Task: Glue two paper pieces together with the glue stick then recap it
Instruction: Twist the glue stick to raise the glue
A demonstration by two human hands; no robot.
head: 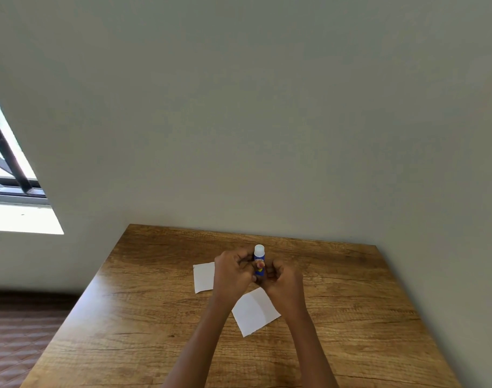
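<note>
A blue glue stick (259,260) with a white cap on top stands upright above the middle of the wooden table (144,326). My left hand (232,273) and my right hand (284,278) both close around its blue body, one on each side. One white paper piece (203,277) lies flat behind my left hand, partly hidden by it. A second white paper piece (254,310) lies nearer to me, between my two forearms. The two papers lie apart.
The table's far edge meets a plain pale wall (267,135). A window (7,175) with a dark frame is at the left. A brown patterned floor (18,340) shows left of the table.
</note>
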